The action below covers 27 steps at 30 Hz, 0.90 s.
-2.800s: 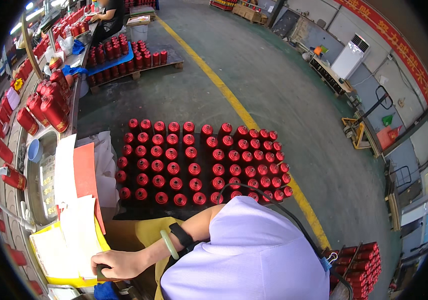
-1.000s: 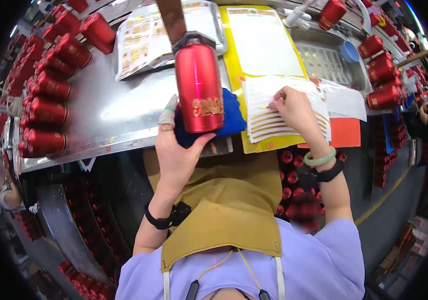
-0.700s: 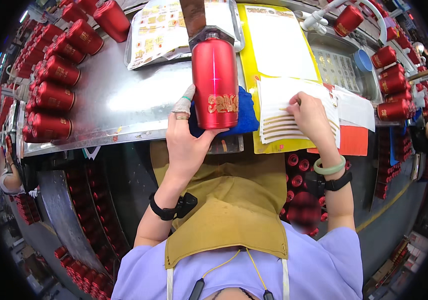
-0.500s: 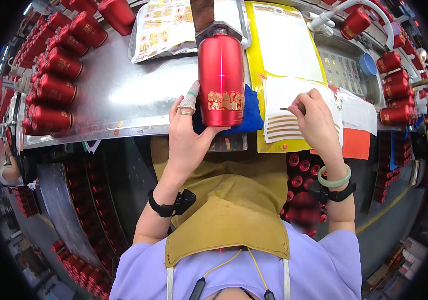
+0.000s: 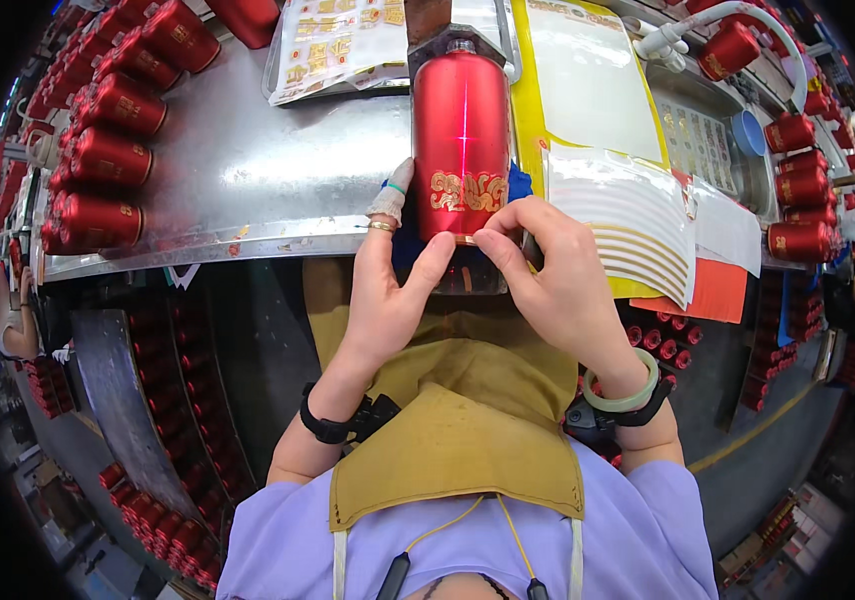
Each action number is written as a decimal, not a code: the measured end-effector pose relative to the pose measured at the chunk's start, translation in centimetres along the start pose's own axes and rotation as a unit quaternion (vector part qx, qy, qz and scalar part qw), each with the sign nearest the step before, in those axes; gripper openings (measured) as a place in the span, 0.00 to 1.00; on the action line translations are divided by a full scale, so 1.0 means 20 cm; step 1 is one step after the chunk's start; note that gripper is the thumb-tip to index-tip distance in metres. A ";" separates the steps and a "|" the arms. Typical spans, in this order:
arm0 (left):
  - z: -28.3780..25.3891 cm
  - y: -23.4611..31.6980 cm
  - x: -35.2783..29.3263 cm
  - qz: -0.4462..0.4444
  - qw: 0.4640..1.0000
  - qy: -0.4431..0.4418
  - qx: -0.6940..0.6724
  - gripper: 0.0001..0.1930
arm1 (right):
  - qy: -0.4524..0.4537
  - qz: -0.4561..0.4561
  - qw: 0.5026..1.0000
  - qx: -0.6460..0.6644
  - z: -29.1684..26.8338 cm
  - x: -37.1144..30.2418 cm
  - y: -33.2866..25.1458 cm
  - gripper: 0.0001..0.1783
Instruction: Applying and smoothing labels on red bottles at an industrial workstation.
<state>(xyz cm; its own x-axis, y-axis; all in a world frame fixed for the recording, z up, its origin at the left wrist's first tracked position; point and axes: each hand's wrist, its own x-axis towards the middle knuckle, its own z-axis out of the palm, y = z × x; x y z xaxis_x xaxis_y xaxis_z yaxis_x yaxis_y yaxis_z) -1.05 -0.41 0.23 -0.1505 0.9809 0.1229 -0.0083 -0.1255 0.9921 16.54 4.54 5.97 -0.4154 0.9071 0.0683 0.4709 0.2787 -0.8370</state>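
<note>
A glossy red bottle (image 5: 463, 120) with a gold ornamental band lies with its neck away from me against an angled metal rest (image 5: 428, 35). My left hand (image 5: 385, 285) steadies its lower left: the wrapped index finger lies along the side and the thumb touches the bottom edge. At the lower right of the base, my right hand (image 5: 563, 275) has thumb and index finger together on a thin gold-brown strip (image 5: 464, 239), which lies along the bottom edge, partly hidden by the fingers. Blue cloth (image 5: 520, 184) shows beneath the bottle.
White sheets (image 5: 628, 215) with gold-brown strips lie on a yellow board (image 5: 531, 100) at right. Behind left is a tray (image 5: 273, 75) with gold-printed sheets. Red bottles (image 5: 113, 157) line the metal table's (image 5: 248, 190) left side. A sink (image 5: 763, 190) with a blue bowl (image 5: 746, 132) is far right.
My right hand has moved left from the white sheets to the bottle's base, bringing a thin strip. My left thumb has shifted from under the base onto its bottom edge.
</note>
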 end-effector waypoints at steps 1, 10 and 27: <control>0.01 -0.01 0.00 -0.001 1.000 0.000 -0.001 0.36 | 0.005 0.003 1.000 -0.004 0.00 0.00 0.00 0.10; 0.02 -0.01 0.00 -0.012 1.000 0.020 -0.008 0.35 | 0.010 0.059 0.998 0.010 -0.01 0.00 0.01 0.13; 0.02 -0.08 -0.02 0.008 0.997 0.065 -0.044 0.34 | 0.017 0.054 0.998 0.014 0.00 0.00 0.02 0.12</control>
<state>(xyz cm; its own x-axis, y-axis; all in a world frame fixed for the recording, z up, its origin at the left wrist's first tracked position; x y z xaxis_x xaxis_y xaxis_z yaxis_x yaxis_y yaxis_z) -0.66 -0.57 -1.38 -0.2789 0.9516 0.1288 -0.0905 -0.1595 0.9830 16.78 4.65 5.60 -0.3369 0.9415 -0.0058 0.4900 0.1701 -0.8550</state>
